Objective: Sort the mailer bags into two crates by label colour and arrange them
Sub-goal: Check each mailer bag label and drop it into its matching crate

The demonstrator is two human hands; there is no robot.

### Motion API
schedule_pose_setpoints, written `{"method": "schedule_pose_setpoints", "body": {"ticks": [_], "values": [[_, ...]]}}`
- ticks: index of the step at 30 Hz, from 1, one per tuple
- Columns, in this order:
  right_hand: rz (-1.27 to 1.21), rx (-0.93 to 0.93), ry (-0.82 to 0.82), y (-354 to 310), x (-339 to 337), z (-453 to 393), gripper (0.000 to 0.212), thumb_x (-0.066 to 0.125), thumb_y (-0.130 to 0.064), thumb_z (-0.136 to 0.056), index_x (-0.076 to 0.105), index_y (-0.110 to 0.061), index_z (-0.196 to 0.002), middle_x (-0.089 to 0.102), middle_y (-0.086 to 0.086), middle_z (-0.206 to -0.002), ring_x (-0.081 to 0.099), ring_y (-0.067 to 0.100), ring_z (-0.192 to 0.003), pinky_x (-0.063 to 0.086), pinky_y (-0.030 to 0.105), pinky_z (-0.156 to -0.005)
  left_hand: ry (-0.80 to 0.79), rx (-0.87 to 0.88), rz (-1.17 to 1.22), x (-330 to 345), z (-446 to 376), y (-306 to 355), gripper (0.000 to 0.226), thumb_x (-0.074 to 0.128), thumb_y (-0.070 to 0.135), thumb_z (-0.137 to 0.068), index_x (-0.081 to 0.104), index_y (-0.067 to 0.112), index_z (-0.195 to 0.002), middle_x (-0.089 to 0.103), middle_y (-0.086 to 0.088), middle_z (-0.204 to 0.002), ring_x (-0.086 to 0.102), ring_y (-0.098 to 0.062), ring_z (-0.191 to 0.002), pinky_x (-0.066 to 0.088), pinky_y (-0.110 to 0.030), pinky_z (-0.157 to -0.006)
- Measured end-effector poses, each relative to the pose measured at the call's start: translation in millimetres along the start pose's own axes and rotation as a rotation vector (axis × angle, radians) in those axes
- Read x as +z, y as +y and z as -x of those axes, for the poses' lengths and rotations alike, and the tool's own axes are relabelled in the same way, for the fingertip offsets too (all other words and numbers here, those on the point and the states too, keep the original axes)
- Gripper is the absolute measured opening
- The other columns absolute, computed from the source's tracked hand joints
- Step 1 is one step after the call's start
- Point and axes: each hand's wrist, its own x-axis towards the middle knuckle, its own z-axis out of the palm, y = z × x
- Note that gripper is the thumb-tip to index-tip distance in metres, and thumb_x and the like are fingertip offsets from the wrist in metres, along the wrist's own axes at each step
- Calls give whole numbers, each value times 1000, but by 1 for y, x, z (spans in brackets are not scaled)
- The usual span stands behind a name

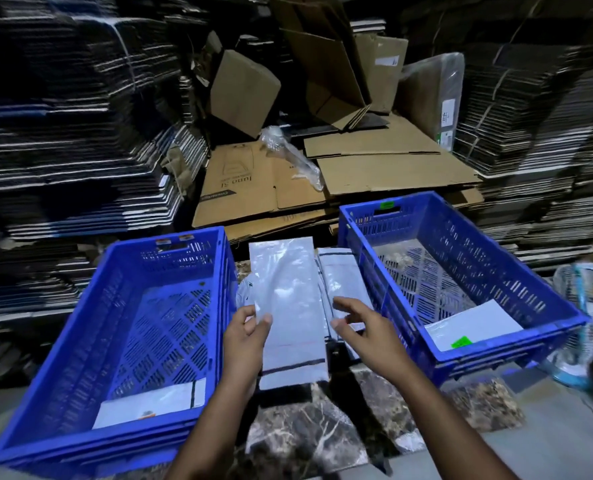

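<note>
Two blue crates stand side by side. The left crate (80,341) holds one grey mailer bag with an orange label (149,405). The right crate (530,271) holds a bag with a green label (472,329). Between them lies a pile of grey mailer bags (288,299), with a second bag (340,275) to its right. My left hand (246,337) pinches the left edge of the top bag. My right hand (361,327) hovers over the right side of the pile, fingers spread and relaxed, holding nothing.
The crates and bags sit on a dark marbled surface (323,434). Flattened brown cardboard boxes (357,168) lie behind the crates. Tall stacks of dark flat-packed cartons (63,133) rise on both sides. A small fan (579,327) stands at the right edge.
</note>
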Motion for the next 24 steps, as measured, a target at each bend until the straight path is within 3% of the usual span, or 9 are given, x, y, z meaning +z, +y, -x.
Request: {"method": "schedule_pose_setpoints", "body": {"ticks": [3, 6, 9, 11, 13, 16, 20, 22, 24], "values": [[-150, -13, -94, -8, 20, -6, 38, 67, -37, -94, 59, -36, -130, 70, -7, -115, 66, 8, -106, 55, 33, -82, -45, 4, 113, -10, 23, 11, 26, 74, 30, -88, 60, 33, -109, 63, -6, -130, 61, -21, -119, 49, -45, -102], [-193, -95, -61, -14, 33, -10, 26, 68, -22, -93, 70, -29, -118, 74, -3, -102, 69, 21, -100, 55, 51, -85, -64, 89, 125, -18, 39, 21, 12, 69, 8, -91, 65, 19, -92, 69, 4, -101, 63, -10, -98, 49, -23, -82], [-152, -203, 33, -18, 36, -12, 22, 75, -17, -85, 78, -35, -96, 68, -9, -120, 60, 21, -115, 50, 34, -95, 3, 136, 58, -31, 46, 29, 35, 71, -4, -85, 78, 29, -77, 66, 9, -111, 64, -2, -103, 49, -17, -82], [-159, -212, 62, -24, 34, -11, 37, 77, -6, -82, 78, -43, -85, 56, -8, -131, 53, 20, -122, 44, 32, -99, -18, 108, 111, -37, 48, 30, 33, 68, -6, -86, 80, 25, -81, 63, -3, -123, 65, -15, -110, 54, -27, -89], [-252, -187, 65, -33, 33, -9, 50, 69, 8, -84, 79, -40, -77, 57, 0, -123, 57, 9, -116, 46, 33, -95, -110, 10, 301, -38, 52, 27, 23, 59, -3, -93, 77, 11, -96, 68, -15, -120, 68, -26, -107, 58, -35, -85], [-415, -185, 35, -42, 32, -3, 24, 66, 6, -88, 80, -13, -84, 69, 10, -102, 69, 18, -97, 53, 38, -82, -226, -57, 527, -38, 62, 30, 30, 52, 5, -93, 66, -1, -118, 67, -22, -123, 63, -33, -116, 52, -44, -96], [-559, 8, -81, -51, 24, 9, 30, 48, -11, -101, 77, -14, -107, 74, 5, -111, 70, 30, -99, 55, 46, -78, -195, 162, 222, -38, 77, 41, 39, 63, -5, -90, 64, 15, -124, 72, 10, -118, 68, -7, -108, 53, -23, -85], [-456, 3, -151, -56, 22, 17, 24, 56, -25, -100, 73, -25, -115, 75, -7, -103, 70, 17, -81, 53, 34, -67, -191, 214, 130, -37, 82, 42, 46, 62, -10, -89, 59, 17, -127, 70, 27, -112, 66, 4, -104, 51, -14, -80], [-295, -84, -148, -54, 23, 22, 28, 66, -18, -96, 69, -31, -120, 72, -19, -107, 68, 4, -93, 51, 28, -82, -170, 242, 106, -37, 84, 41, 48, 63, -10, -90, 57, 18, -129, 66, 31, -117, 63, 7, -109, 49, -10, -80]]}}
